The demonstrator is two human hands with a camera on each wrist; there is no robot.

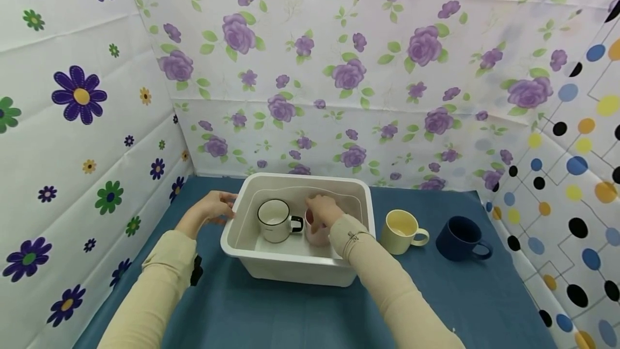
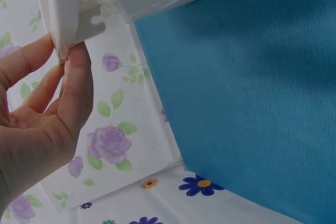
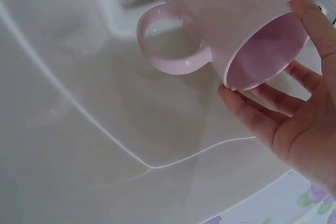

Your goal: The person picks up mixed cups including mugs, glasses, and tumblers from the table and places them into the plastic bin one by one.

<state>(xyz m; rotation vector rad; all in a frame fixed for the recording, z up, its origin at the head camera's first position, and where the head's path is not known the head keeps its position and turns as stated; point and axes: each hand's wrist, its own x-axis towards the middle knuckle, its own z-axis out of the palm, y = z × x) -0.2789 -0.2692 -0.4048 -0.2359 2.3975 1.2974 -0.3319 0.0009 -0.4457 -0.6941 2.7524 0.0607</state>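
Here's the pink mug (image 1: 316, 237) inside the white bin (image 1: 300, 272), our right hand (image 1: 323, 211) grasping it at the rim, thumb on one side, fingers on the other, so we want that hold even and the pink mug kept clear of the white mug (image 1: 274, 226) just beside it. Our left hand (image 1: 211, 207) pinches the bin's left edge, which should keep it steady, while a yellow mug (image 1: 399, 235) and a navy mug (image 1: 457, 241) stand outside to the right on the blue table (image 1: 271, 314)

Pink mug (image 3: 226, 11), white tub (image 1: 295, 271), black-rimmed white mug (image 1: 275, 230), yellow mug (image 1: 397, 237), navy mug (image 1: 453, 245), blue cloth (image 1: 286, 316), purple-flowered backdrop (image 1: 329, 31)
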